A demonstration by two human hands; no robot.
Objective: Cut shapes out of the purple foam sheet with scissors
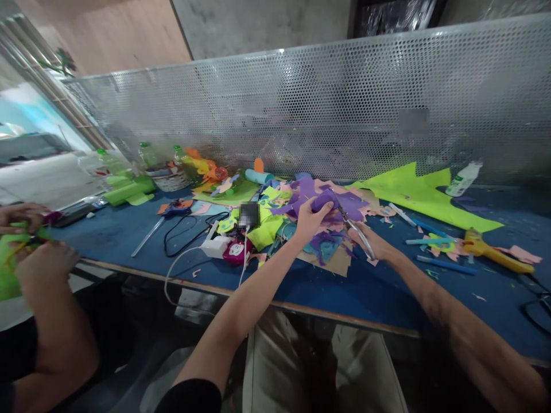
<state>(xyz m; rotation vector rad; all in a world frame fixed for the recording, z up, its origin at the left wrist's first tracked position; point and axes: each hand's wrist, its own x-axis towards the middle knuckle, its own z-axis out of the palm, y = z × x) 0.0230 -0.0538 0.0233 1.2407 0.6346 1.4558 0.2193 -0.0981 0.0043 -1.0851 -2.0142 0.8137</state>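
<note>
My left hand point(313, 219) is closed on a small purple foam piece point(322, 201), held up over the scraps. In my right hand point(367, 238) is a pair of scissors point(344, 213), its blades pointing up and left beside the purple piece. Whether the blades touch the foam I cannot tell. Beneath both hands spreads a pile of cut foam sheets, with a large purple sheet point(297, 201) on top of pink ones. Purple and teal scraps point(322, 246) lie on a brown sheet point(340, 265) nearer the table edge.
A yellow glue gun point(495, 252) and blue sticks point(445, 264) lie at right, a lime sheet point(422, 198) and white bottle point(465, 178) behind. Left of the pile are a white charger point(215, 246) with cable and a second glue gun point(174, 210). Another person's hands point(43, 264) work at far left.
</note>
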